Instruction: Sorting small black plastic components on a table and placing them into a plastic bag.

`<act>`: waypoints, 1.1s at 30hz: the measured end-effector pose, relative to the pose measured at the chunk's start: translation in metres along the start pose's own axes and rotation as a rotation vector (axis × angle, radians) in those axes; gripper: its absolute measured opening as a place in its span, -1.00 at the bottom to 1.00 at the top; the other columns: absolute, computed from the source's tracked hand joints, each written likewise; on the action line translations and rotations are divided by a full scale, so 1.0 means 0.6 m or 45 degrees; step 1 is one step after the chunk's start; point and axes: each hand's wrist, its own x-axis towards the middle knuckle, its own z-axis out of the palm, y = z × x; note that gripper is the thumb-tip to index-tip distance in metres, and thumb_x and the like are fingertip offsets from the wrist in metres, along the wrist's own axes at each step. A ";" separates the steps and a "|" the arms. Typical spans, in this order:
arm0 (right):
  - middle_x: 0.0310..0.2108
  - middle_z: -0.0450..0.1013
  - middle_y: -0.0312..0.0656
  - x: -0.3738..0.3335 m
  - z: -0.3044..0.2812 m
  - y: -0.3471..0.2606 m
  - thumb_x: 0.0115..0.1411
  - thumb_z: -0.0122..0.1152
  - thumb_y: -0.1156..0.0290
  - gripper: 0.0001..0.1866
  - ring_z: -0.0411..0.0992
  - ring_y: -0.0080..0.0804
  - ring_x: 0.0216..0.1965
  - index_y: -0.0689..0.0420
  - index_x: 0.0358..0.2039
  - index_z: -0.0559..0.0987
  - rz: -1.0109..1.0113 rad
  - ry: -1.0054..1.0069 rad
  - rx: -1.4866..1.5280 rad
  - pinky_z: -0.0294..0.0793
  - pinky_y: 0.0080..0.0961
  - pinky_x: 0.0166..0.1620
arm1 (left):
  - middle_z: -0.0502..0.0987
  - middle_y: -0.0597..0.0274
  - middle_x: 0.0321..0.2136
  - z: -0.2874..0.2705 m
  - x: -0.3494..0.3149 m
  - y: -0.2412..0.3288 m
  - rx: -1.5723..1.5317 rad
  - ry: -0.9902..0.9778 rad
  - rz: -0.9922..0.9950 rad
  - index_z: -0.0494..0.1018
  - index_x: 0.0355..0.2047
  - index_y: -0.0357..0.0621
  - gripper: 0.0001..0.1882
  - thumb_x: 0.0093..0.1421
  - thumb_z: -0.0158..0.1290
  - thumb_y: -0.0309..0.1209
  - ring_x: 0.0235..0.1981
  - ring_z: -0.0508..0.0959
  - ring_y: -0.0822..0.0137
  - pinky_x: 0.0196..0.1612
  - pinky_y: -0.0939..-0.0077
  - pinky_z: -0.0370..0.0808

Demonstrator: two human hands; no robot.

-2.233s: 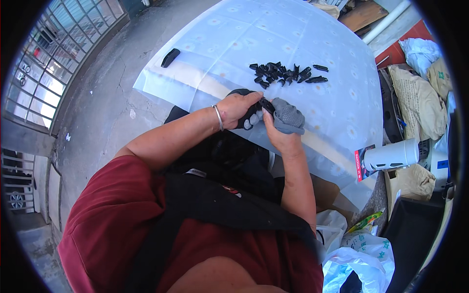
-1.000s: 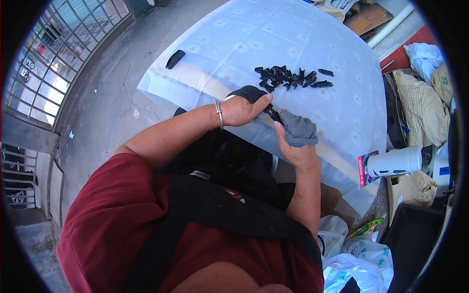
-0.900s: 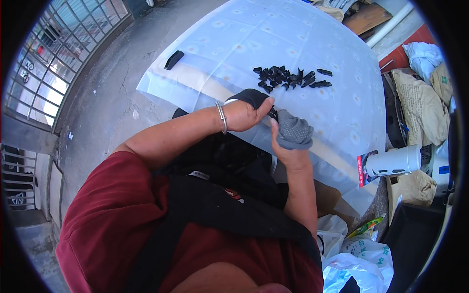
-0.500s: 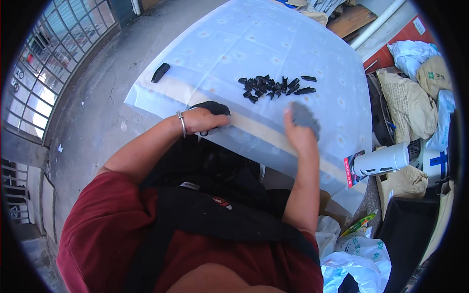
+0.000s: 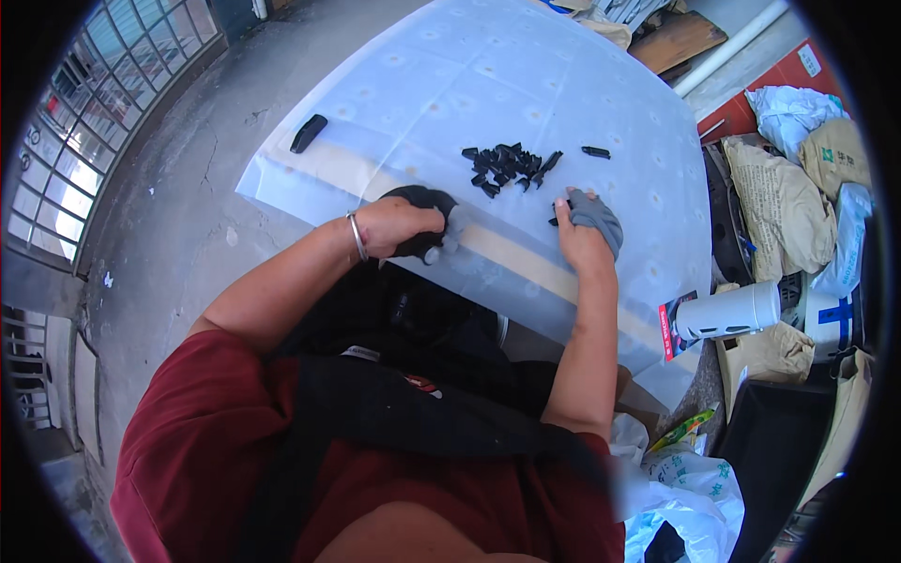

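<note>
My left hand (image 5: 399, 225) is closed around a rounded black object (image 5: 419, 197) at the near table edge; its exact kind is hidden by the fingers. Grey shows at that hand's fingertips. My right hand (image 5: 588, 228), its fingers covered in grey, bends down to the tabletop right of the other hand. A small black piece (image 5: 554, 222) pokes out from under its fingers. Just beyond lies a pile of short black plastic-looking pieces (image 5: 507, 164). One single black piece (image 5: 596, 152) rests apart, right of the pile.
A white flower-patterned cover (image 5: 450, 84) drapes the table. A black elongated part (image 5: 308, 133) lies at its left edge. At the right edge a light grey cylinder (image 5: 730, 311) sits near a red card. Bags and sacks (image 5: 779, 202) crowd the right side; a barred gate (image 5: 103, 103) stands left.
My right hand came down onto the table, and pieces at the pile's right side are gone from there. The left hand shifted slightly right with its black object.
</note>
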 end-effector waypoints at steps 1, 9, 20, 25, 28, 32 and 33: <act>-0.23 0.40 -0.07 -0.016 0.008 0.001 0.11 -0.08 0.22 -0.69 0.36 -0.14 -0.18 0.04 -0.19 0.49 -0.085 0.367 0.041 0.31 -0.29 -0.11 | 0.49 0.24 -0.53 -0.007 0.015 -0.013 0.006 -0.014 0.070 0.45 -0.40 -0.22 -0.85 -0.02 -0.03 -0.49 -0.55 0.47 0.45 -0.50 0.61 0.43; -0.32 0.43 -0.10 -0.062 -0.033 -0.009 -0.04 0.09 0.38 -0.76 0.38 -0.15 -0.22 0.05 -0.30 0.52 -0.150 0.284 0.169 0.34 -0.29 -0.19 | 0.49 0.18 -0.59 0.046 0.013 0.005 0.648 0.048 0.440 0.43 -0.37 -0.21 -0.77 -0.11 0.04 -0.47 -0.55 0.50 0.37 -0.48 0.51 0.42; -0.42 0.41 -0.13 -0.053 -0.036 -0.062 -0.07 0.17 0.36 -0.79 0.38 -0.15 -0.36 0.10 -0.38 0.45 -0.212 0.165 0.040 0.34 -0.27 -0.28 | 0.49 0.24 -0.56 0.038 0.030 0.014 0.997 0.273 0.291 0.44 -0.32 -0.23 -0.66 -0.03 0.11 -0.23 -0.52 0.42 0.52 -0.39 0.59 0.38; -0.38 0.43 -0.11 -0.091 -0.059 -0.104 -0.03 0.16 0.32 -0.70 0.39 -0.12 -0.40 0.11 -0.26 0.42 -0.191 0.131 0.931 0.34 -0.25 -0.31 | 0.50 0.25 -0.53 0.059 0.001 0.033 0.881 0.208 0.301 0.48 -0.35 -0.20 -0.64 -0.05 0.12 -0.17 -0.51 0.40 0.53 -0.38 0.59 0.36; -0.40 0.44 -0.12 -0.101 -0.081 -0.131 -0.01 0.15 0.30 -0.67 0.39 -0.13 -0.40 0.11 -0.21 0.42 -0.473 0.059 0.851 0.34 -0.27 -0.31 | 0.49 0.27 -0.55 0.046 0.010 0.021 0.886 0.137 0.362 0.49 -0.32 -0.16 -0.63 -0.06 0.12 -0.16 -0.52 0.40 0.53 -0.41 0.60 0.35; -0.41 0.45 -0.10 -0.104 -0.058 -0.120 0.00 0.15 0.29 -0.68 0.39 -0.13 -0.39 0.14 -0.22 0.43 -0.588 0.176 0.832 0.34 -0.28 -0.31 | 0.46 0.32 -0.59 0.074 -0.032 0.054 0.886 0.041 0.164 0.49 -0.29 -0.12 -0.60 -0.01 0.08 -0.08 -0.57 0.37 0.53 -0.47 0.61 0.33; -0.41 0.45 -0.10 -0.104 -0.057 -0.122 0.00 0.15 0.29 -0.68 0.39 -0.13 -0.39 0.14 -0.22 0.43 -0.589 0.175 0.834 0.34 -0.28 -0.31 | 0.46 0.32 -0.59 0.079 -0.037 0.053 0.886 0.043 0.164 0.49 -0.29 -0.12 -0.60 -0.01 0.08 -0.08 -0.57 0.37 0.53 -0.47 0.61 0.33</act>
